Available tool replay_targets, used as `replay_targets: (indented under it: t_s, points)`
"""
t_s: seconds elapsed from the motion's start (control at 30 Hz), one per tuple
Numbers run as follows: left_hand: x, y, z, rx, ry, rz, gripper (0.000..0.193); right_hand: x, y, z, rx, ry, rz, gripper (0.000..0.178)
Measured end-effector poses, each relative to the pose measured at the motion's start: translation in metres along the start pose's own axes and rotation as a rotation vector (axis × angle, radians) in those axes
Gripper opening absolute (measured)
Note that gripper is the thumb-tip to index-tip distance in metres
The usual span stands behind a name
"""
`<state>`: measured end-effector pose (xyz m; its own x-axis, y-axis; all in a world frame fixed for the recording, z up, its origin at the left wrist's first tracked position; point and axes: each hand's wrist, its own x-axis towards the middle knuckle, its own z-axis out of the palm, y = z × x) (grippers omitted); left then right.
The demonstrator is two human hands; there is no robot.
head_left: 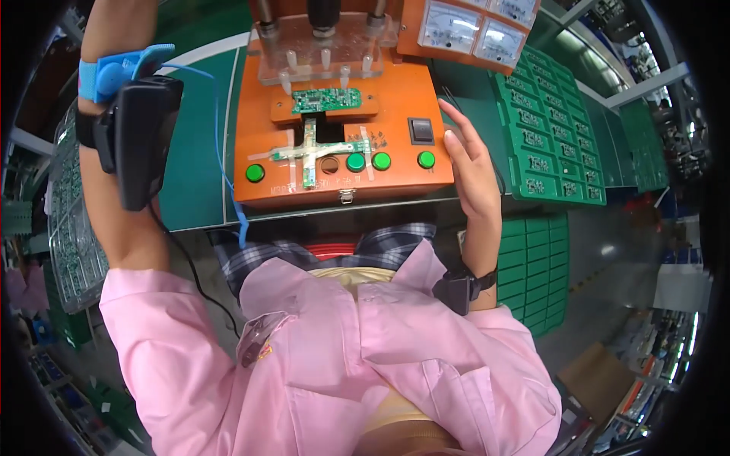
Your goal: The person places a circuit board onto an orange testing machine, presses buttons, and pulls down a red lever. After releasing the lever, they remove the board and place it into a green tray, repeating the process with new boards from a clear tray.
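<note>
My right hand (473, 169) rests against the right side of an orange test fixture (411, 178), fingers stretched out and slightly apart, holding nothing. My left arm reaches up the left side; only the part of my left hand (118, 30) just past a blue wrist strap (125, 72) shows, and its fingers lie beyond the upper edge. A green circuit board (327, 100) sits in the fixture's holder under a clear press plate (319, 49) with white pins. On the fixture's front are green buttons (355, 161), a black rocker switch (420, 131) and taped board strips (309, 152).
A green tray (521, 171) of circuit boards lies to the right, with an empty-looking green tray (532, 266) lower down. Panel meters (449, 26) stand at the back right. A blue cord (220, 152) runs from my strap past the fixture. Clear trays (72, 228) are at the left.
</note>
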<state>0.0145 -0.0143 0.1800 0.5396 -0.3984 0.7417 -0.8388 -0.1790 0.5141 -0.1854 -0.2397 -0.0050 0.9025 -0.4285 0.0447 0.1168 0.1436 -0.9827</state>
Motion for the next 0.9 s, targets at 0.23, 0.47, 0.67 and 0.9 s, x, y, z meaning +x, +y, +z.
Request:
replay_targets:
  t_s: [0.23,0.47,0.67,0.9]
  points:
    - [-0.047,0.024,0.045,-0.098,-0.198,0.440,0.047,0.000,-0.010,0.016,0.172,0.059,0.071,0.046]
    - [-0.058,0.027,0.059,-0.218,-0.170,0.587,0.048,0.006,-0.017,0.020,-0.065,0.019,0.076,0.052]
    - [-0.114,-0.009,0.042,-0.593,0.166,0.206,0.052,-0.012,-0.013,0.023,-1.160,0.394,-0.588,0.055]
    - [-0.181,-0.045,0.017,-0.446,0.167,-0.342,0.051,-0.064,0.006,0.078,-1.357,0.048,-0.675,0.063]
